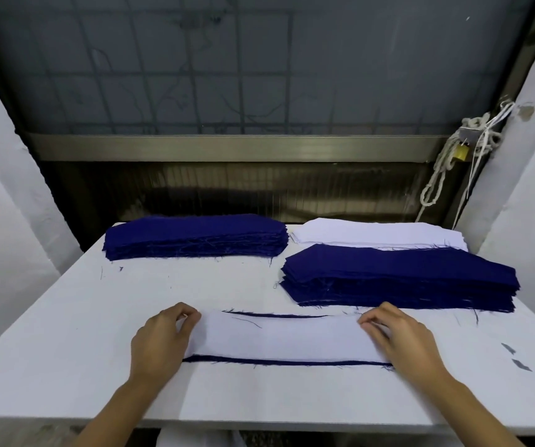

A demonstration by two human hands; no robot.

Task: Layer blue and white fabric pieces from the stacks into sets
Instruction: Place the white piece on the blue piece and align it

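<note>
Near the front edge of a white worktop (66,350), a long white piece (279,337) of fabric lies flat on top of a blue piece (285,361) of the same shape. The blue shows only as a thin line along the near edge and a thinner one along the far edge. The step in hand looks like squaring the white layer over the blue one. To do it well, both ends should be drawn gently apart so the cloth lies smooth, then nudged until the blue border disappears evenly on all sides, without dragging the lower layer. Two bare forearms reach in from the bottom, palms down. The left hand (163,337) sits at the left end of the white piece, fingers curled and thumb meeting them in a pinch on the cloth. The right hand (401,340) mirrors it at the right end, fingertips curled onto the edge in what appears to be the same pinch. Just beyond the right hand lies a thick blue stack (398,279), with a white stack (376,235) behind it. A second blue stack (195,235) sits far left. A knotted rope (437,185) hangs on the right.
</note>
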